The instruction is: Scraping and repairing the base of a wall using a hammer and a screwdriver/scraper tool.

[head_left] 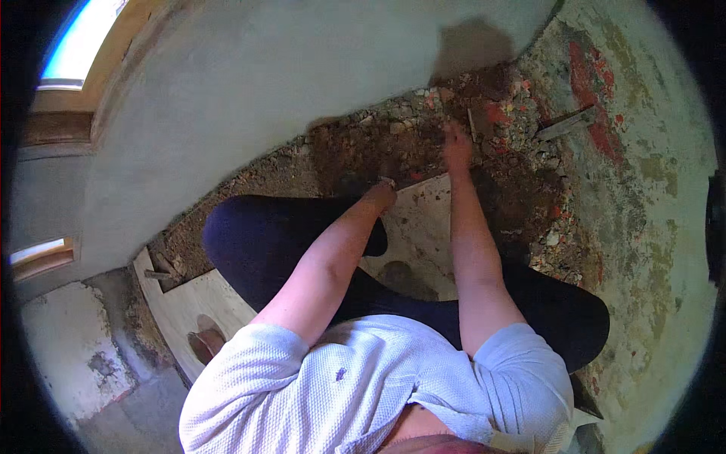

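My right hand [457, 150] reaches out over the brown earth and rubble [412, 155] along the foot of the wall. Its fingers blur into the similar-coloured dirt, so whether they grip anything is unclear. Closer to my body, my left hand [383, 197] is closed beside my bent left knee, at the edge of a pale board [423, 212]. A small whitish bit shows at its fingertips, too small to name. Broken stones and red fragments [499, 113] lie in the soil just right of my right hand.
A smooth grey wall [287, 68] curves along the far side. At the right stands a stained, peeling wall [643, 189], with a wooden stick [566, 123] lying by its foot. Pale boards [227, 291] lie beneath me, and a window [79, 45] is at upper left.
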Motion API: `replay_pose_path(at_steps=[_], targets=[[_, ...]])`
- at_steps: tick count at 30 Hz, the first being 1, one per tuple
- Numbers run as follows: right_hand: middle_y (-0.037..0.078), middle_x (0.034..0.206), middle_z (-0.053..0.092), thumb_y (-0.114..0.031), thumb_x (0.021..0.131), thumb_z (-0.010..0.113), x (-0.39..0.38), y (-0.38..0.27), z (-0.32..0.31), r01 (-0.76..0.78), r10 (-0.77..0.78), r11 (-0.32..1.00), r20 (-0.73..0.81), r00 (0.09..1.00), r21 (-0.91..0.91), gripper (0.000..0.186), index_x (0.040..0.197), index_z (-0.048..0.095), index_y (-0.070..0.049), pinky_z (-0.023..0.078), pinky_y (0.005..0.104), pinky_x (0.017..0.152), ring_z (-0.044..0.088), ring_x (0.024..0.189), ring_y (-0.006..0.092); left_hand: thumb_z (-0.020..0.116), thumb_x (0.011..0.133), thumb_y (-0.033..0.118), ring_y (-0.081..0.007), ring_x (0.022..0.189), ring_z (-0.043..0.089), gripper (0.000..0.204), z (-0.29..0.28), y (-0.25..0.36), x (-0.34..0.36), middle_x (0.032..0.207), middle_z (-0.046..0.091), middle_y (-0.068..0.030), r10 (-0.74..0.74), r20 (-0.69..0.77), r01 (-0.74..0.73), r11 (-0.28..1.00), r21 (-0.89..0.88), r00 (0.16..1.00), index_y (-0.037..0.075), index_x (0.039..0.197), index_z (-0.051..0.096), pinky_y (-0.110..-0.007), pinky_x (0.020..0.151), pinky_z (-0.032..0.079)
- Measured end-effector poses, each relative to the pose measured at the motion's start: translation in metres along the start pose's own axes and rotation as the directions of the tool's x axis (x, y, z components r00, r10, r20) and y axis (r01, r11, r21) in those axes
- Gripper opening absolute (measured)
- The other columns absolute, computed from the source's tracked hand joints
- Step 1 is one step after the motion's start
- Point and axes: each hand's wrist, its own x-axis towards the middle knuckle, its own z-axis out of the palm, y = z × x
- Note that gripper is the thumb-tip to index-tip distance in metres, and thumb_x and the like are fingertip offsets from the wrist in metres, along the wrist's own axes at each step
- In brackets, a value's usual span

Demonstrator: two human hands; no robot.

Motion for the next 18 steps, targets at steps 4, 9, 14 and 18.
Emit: replay_pose_path(at_steps=[4,9,14,18], targets=[[0.017,0.130,0.059,-0.042,0.100,0.051,0.020,-0.053,-0.014,0.227,-0.181,0.933,-0.178,0.967,0.281,0.053,0.141,0.049,-0.009,0.041,0.0402,0.101,0.057,0.118,0.0321,0.055,0.095,0.012,-0.0282,0.102,0.065,0.036,-0.026,-0.004,-0.010,0.118,0.065,-0.0126,-0.087,0.005,0.086,0.974,-0.209,0.996,0.001,0.129,0.058,-0.040,0.080,0.056],[0.018,0.132,0.057,-0.037,0.101,0.049,-0.011,0.008,0.010,0.163,-0.162,0.987,-0.076,0.984,0.002,0.048,0.135,0.053,-0.003,0.042,0.0417,0.102,0.054,0.122,0.0339,0.053,0.095,0.022,-0.0307,0.101,0.063,0.033,-0.005,-0.008,-0.015,0.112,0.066,-0.0153,-0.023,-0.296,0.028,1.000,0.012,0.955,0.002,0.119,0.064,-0.042,0.084,0.053],[0.019,0.128,0.059,-0.036,0.100,0.050,-0.007,0.063,0.012,-0.208,0.257,0.902,0.082,0.963,-0.379,0.044,0.130,0.058,-0.003,0.044,0.0429,0.099,0.055,0.120,0.0357,0.049,0.100,0.028,-0.0282,0.097,0.065,0.038,-0.011,-0.005,0.010,0.115,0.065,-0.0132,-0.267,0.129,0.272,0.614,-0.741,0.955,0.002,0.127,0.057,-0.040,0.079,0.054],[0.020,0.122,0.062,-0.035,0.101,0.049,-0.016,-0.100,0.055,0.162,-0.163,0.986,0.024,0.986,0.049,0.045,0.131,0.056,-0.003,0.045,0.0379,0.097,0.059,0.114,0.0334,0.051,0.095,0.025,-0.0336,0.102,0.064,0.034,0.112,-0.118,0.021,0.113,0.066,-0.0181,-0.473,-0.220,0.305,0.794,-0.525,0.853,0.002,0.118,0.063,-0.046,0.082,0.053]])
